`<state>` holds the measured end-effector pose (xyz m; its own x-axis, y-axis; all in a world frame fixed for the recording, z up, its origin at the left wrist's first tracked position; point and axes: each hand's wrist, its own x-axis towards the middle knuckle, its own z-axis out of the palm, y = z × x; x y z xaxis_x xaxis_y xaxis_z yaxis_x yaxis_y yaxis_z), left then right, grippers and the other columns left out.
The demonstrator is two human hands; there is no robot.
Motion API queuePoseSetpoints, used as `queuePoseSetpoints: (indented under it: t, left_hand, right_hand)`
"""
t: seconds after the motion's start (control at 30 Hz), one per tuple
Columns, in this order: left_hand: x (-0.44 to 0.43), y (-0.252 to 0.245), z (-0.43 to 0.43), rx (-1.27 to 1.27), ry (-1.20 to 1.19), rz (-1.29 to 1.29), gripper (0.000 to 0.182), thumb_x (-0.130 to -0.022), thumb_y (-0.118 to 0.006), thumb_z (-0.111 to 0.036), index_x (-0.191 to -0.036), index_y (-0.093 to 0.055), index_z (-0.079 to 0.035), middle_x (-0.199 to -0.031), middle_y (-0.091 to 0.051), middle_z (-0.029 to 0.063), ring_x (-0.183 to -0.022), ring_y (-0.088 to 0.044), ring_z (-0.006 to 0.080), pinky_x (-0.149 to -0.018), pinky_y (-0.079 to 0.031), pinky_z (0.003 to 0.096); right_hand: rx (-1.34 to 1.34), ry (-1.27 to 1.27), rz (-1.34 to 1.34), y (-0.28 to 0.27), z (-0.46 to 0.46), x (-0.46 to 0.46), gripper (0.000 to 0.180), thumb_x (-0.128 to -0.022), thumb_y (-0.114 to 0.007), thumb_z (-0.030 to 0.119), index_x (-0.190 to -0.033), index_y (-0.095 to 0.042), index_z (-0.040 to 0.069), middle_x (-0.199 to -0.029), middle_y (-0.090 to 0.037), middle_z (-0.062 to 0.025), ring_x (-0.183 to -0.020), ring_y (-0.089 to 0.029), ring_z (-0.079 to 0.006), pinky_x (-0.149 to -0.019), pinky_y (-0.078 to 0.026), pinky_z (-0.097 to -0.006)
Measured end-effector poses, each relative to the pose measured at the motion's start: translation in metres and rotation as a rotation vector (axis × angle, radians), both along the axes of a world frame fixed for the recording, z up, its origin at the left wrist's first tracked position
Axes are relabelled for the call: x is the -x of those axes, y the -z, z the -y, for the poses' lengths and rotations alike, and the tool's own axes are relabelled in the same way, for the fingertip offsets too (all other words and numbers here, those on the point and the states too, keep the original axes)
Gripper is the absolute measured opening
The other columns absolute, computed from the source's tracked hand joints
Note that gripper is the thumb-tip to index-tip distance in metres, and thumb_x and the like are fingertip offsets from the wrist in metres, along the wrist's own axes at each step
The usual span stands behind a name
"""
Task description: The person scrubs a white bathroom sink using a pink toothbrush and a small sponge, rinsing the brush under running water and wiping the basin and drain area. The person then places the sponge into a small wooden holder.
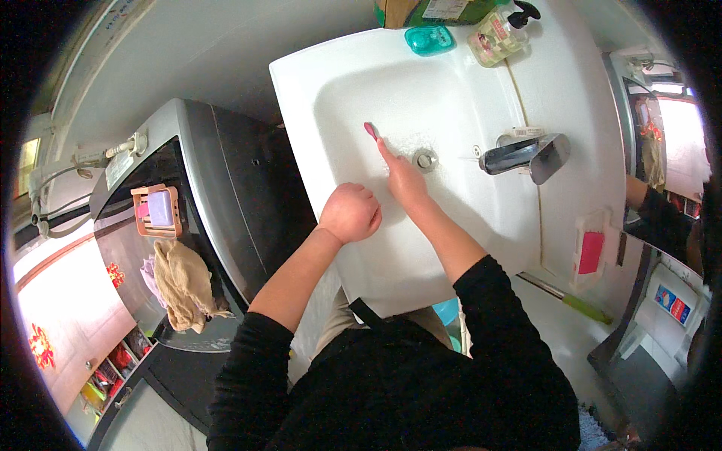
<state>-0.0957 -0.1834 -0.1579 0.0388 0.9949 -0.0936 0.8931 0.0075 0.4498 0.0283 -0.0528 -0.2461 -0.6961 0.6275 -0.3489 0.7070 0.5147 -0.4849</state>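
Note:
Over the near left part of a white washbasin (293,73), my left hand (351,213) is closed in a fist; whether it holds anything inside cannot be seen. My right hand (405,177) grips a slim pink object (370,130), perhaps a toothbrush, whose rounded end sticks out past the fingers over the bowl. The round drain (424,160) lies just right of my right hand. Farther right, a chrome faucet (524,158) stands on the basin's deck. The two hands are apart.
A teal soap dish (430,40) and a pump bottle (499,35) stand at the basin's far edge. At left, a washing machine (208,186) bears a soap rack (157,211) and a beige cloth (183,282). A mirror (660,141) borders the right side.

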Motion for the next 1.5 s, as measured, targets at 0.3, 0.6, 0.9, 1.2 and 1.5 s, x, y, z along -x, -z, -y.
queuePoseSetpoints:
  t: [0.3,0.6,0.9,1.2,1.5]
  left_hand:
    - [-0.001,-0.003,0.000,0.057,0.007,-0.042,0.024,-0.083,-0.062,-0.021,-0.064,-0.067,-0.007,-0.072,-0.067,0.0092,-0.075,-0.065,0.0302,-0.076,-0.054,0.0434]
    - [-0.001,-0.005,-0.001,0.102,-0.007,-0.061,0.025,-0.084,-0.062,-0.020,-0.063,-0.065,-0.007,-0.070,-0.065,0.0098,-0.074,-0.064,0.0307,-0.075,-0.053,0.0438]
    - [-0.001,-0.001,0.000,0.052,-0.012,-0.012,0.026,-0.083,-0.063,-0.018,-0.060,-0.062,-0.006,-0.067,-0.062,0.0111,-0.070,-0.062,0.0327,-0.072,-0.052,0.0462]
    - [-0.001,-0.003,0.000,0.033,-0.005,-0.002,0.024,-0.082,-0.063,-0.018,-0.062,-0.062,-0.006,-0.068,-0.063,0.0113,-0.072,-0.062,0.0327,-0.073,-0.052,0.0462]
    - [-0.001,-0.003,0.000,0.012,-0.010,-0.004,0.024,-0.082,-0.064,-0.019,-0.062,-0.063,-0.005,-0.069,-0.063,0.0116,-0.072,-0.062,0.0326,-0.073,-0.052,0.0462]
  right_hand:
    - [-0.140,0.084,0.090,0.003,-0.056,-0.018,0.080,-0.097,-0.047,-0.003,-0.163,-0.025,0.036,-0.100,-0.065,-0.0206,-0.092,-0.067,-0.0378,-0.084,-0.054,-0.0499]
    - [-0.073,-0.076,0.057,-0.013,-0.008,-0.050,0.078,-0.095,-0.051,-0.003,-0.162,-0.031,0.032,-0.095,-0.066,-0.0217,-0.088,-0.068,-0.0368,-0.080,-0.055,-0.0492]
    - [-0.112,0.052,0.144,-0.004,-0.026,-0.027,0.083,-0.094,-0.050,-0.005,-0.164,-0.022,0.030,-0.109,-0.066,-0.0223,-0.099,-0.068,-0.0385,-0.087,-0.054,-0.0500]
    - [-0.127,-0.029,0.179,-0.020,-0.048,-0.079,0.082,-0.094,-0.049,-0.006,-0.162,-0.028,0.036,-0.102,-0.066,-0.0250,-0.093,-0.068,-0.0406,-0.085,-0.054,-0.0518]
    - [0.047,-0.136,0.104,-0.021,0.021,-0.067,0.080,-0.094,-0.048,-0.004,-0.163,-0.027,0.030,-0.098,-0.068,-0.0242,-0.088,-0.069,-0.0417,-0.076,-0.055,-0.0527]
